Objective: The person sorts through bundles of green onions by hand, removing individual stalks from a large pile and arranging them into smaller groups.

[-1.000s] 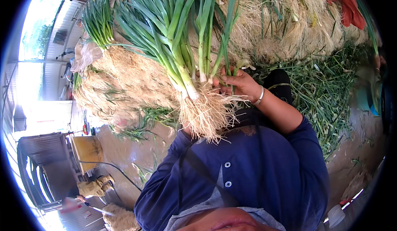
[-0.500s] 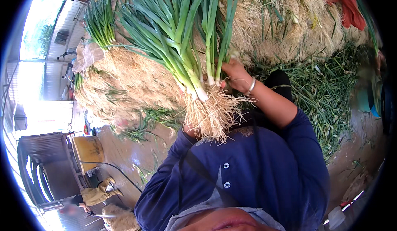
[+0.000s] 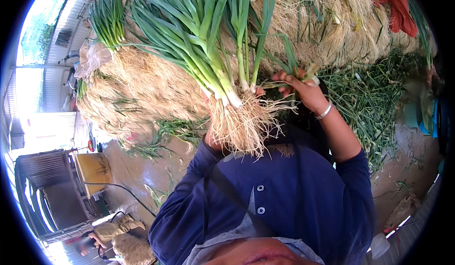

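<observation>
A bunch of leeks [image 3: 208, 51] with long flat green leaves, white stems and a tangle of pale roots [image 3: 241, 127] is held in front of my chest. My left hand [image 3: 209, 134] is closed around the bunch from below, mostly hidden by stems and roots; fingertips show at the right of the stems. Just right of the bunch, my right hand [image 3: 309, 94], with a silver bracelet at the wrist, pinches a limp, bent green leaf [image 3: 288, 51] with a pale end.
Beyond the bunch lies a large heap of leeks, roots outward [image 3: 147, 85], with another green bunch [image 3: 108, 21] on it. Loose leaf scraps [image 3: 365, 108] cover the ground at right. A red cloth [image 3: 395, 9] is at far right; a yellow container [image 3: 95, 170] stands left, near another person [image 3: 95, 241].
My right hand has moved right, away from the stems, with a leaf now in its fingers. The left hand keeps the bunch nearly in place. The other person at lower left has shifted.
</observation>
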`<control>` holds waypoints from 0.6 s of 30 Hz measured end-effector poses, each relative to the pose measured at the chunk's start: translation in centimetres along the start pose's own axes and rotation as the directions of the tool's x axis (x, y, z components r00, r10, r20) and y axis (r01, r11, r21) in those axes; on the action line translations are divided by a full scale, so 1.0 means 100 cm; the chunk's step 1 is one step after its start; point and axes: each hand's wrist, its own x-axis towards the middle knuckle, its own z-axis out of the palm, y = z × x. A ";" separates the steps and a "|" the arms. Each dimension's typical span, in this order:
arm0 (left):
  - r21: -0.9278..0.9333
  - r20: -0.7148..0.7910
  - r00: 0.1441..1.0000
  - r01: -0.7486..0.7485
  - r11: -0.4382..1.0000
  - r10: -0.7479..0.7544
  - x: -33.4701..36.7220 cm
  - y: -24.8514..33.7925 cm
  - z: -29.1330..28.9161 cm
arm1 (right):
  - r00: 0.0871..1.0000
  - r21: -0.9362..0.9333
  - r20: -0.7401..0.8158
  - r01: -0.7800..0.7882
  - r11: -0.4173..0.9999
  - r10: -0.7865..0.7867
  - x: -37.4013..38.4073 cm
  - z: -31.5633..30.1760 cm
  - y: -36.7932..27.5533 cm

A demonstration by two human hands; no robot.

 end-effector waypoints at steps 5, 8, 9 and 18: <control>-0.033 -0.007 1.000 -0.029 0.999 0.029 0.001 0.006 0.003 | 0.939 -0.229 0.341 0.041 0.973 0.041 0.034 0.037 -0.008; -0.061 -0.029 0.997 -0.071 0.996 0.069 -0.004 0.011 0.001 | 0.900 -0.139 0.417 -0.078 0.987 0.130 0.042 0.053 -0.013; -0.065 -0.038 0.996 -0.082 0.994 0.080 -0.006 0.013 0.000 | 0.907 -0.244 0.404 -0.021 0.970 0.121 0.039 0.056 -0.016; -0.210 0.070 0.994 -0.063 0.976 0.079 -0.010 0.005 0.010 | 0.837 -0.763 0.527 0.543 0.350 -0.150 0.007 0.019 -0.025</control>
